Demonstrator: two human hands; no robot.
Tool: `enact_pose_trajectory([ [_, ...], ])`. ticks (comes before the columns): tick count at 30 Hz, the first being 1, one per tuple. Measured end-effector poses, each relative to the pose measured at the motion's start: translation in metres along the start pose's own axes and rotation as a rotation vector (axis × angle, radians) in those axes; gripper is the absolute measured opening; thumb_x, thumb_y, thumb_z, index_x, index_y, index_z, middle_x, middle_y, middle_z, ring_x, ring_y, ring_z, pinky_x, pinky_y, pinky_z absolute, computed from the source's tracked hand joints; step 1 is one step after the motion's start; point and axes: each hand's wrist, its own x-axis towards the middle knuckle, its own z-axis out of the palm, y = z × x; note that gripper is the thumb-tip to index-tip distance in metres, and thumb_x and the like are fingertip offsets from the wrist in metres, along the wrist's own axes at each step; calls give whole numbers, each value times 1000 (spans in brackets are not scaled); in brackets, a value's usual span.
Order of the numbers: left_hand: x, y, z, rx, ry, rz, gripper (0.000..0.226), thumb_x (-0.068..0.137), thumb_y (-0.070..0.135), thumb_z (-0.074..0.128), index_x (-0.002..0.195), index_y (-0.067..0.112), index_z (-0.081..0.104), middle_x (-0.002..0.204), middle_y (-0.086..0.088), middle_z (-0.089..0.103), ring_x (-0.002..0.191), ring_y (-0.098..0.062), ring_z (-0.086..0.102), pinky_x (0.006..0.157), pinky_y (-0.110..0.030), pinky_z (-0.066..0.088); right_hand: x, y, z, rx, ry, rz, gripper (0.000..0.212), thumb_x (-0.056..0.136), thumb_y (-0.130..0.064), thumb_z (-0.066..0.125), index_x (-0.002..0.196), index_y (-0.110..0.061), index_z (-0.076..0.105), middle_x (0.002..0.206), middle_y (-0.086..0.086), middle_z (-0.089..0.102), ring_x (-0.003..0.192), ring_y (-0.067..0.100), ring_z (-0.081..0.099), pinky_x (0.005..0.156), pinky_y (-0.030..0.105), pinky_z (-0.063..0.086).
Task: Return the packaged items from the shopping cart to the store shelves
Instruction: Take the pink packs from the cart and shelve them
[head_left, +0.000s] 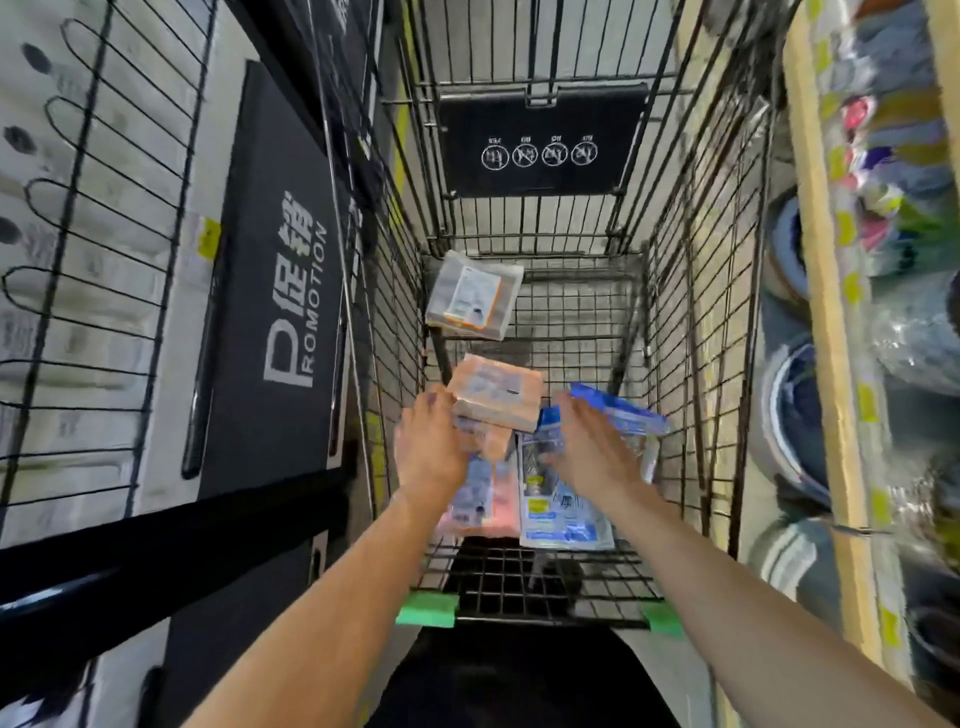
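While both arms reach down into the shopping cart (691, 291), each hand is on a different packet, likely to pull two items per trip. Left hand (428, 444) sits at about 9 o'clock of the pile, thumb against the near-left corner of the orange packet (496, 392), fingers curled under or round that edge; looks like a grip but motion blur hides the fingertips, so how firm it is I cannot tell. That orange packet is tilted, propped on the packs below, which fits being lifted off the stack. Right hand (589, 447) at 3 o'clock of the pile, fingers closed over the blue packet (621, 413), which sticks out past the hand toward 2 o'clock, raised clear of the flat ones; probably held by its near end because that is what the hand reached first.

Under the hands: a pink packet (475, 506) at 7 o'clock and a blue-and-white flat packet (563, 514) at 5 o'clock, both flat on the cart floor, side by side, touching or nearly. One more clear packet with orange label (475, 296) lies at 12 o'clock, well apart, leaning at the far-left corner of the basket.

Store shelves (826, 322) run along the 3 o'clock side with stocked goods, close to the cart, so drop-off is likely there. Black promotion sign (280, 291) stands at 9 o'clock. Judgement: early-to-mid task, several packets left in the cart
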Motion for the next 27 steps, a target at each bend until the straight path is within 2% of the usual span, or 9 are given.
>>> enact_pose_trajectory([
  [4, 31, -21, 9, 418, -203, 126, 95, 78, 9, 72, 153, 4, 14, 146, -13, 37, 132, -31, 40, 110, -37, 39, 52, -2, 17, 96, -59, -56, 77, 81, 6, 63, 147, -20, 33, 144, 4, 41, 131, 28, 43, 97, 38, 43],
  [7, 50, -18, 13, 589, -337, 145, 76, 87, 9, 63, 150, 7, 20, 144, -14, 42, 124, -31, 48, 96, -38, 48, 88, 0, 45, 71, -46, -129, 83, 70, 9, 68, 143, -18, 39, 142, 6, 46, 127, 30, 46, 100, 36, 41],
  [11, 67, -4, 15, 636, -293, 162, 72, 92, 10, 56, 150, 8, 13, 141, -15, 40, 114, -28, 60, 82, -33, 54, 106, 0, 57, 43, 63, -204, 73, 73, -1, 76, 140, -9, 49, 136, 11, 53, 129, 32, 47, 111, 34, 33],
  [13, 76, -1, 17, 623, -280, 125, 68, 91, 7, 55, 146, 7, 15, 136, -14, 43, 108, -26, 64, 78, -32, 55, 108, 1, 57, 62, 86, -190, 72, 73, -3, 76, 139, -13, 49, 134, 8, 55, 127, 30, 48, 109, 36, 36],
  [15, 84, -1, 19, 579, -250, 81, 58, 93, 6, 52, 139, 7, 18, 129, -12, 51, 103, -24, 68, 76, -32, 55, 111, 2, 57, 153, 175, -108, 67, 71, -1, 74, 133, -19, 54, 123, 7, 63, 115, 27, 56, 97, 36, 45],
  [19, 89, -7, 16, 399, -230, -62, 79, 93, 9, 56, 151, 1, 3, 117, -15, 63, 103, -30, 66, 83, -37, 54, 124, 1, 53, 545, 368, 154, 51, 69, 1, 74, 113, -23, 64, 96, -3, 69, 87, 16, 62, 70, 26, 46],
  [23, 92, -14, 18, 393, -258, -15, 78, 91, 13, 64, 148, 4, 12, 123, -17, 58, 110, -31, 60, 88, -35, 51, 155, 3, 43, 870, 348, 299, 44, 71, -7, 83, 111, -14, 66, 97, 1, 72, 90, 18, 69, 80, 33, 56],
  [25, 91, -19, 26, 521, -318, 129, 83, 89, 15, 65, 150, 4, 10, 137, -17, 45, 124, -29, 48, 102, -32, 45, 169, 6, 39, 868, 251, 320, 40, 72, -13, 85, 107, -18, 67, 99, 0, 73, 94, 19, 70, 85, 36, 56],
  [27, 94, -24, 33, 557, -360, 175, 93, 85, 29, 72, 151, 8, 9, 145, -16, 35, 134, -31, 38, 109, -35, 42, 177, 7, 33, 862, 221, 291, 32, 74, -10, 82, 97, -26, 65, 95, -2, 72, 95, 23, 70, 89, 43, 56],
])
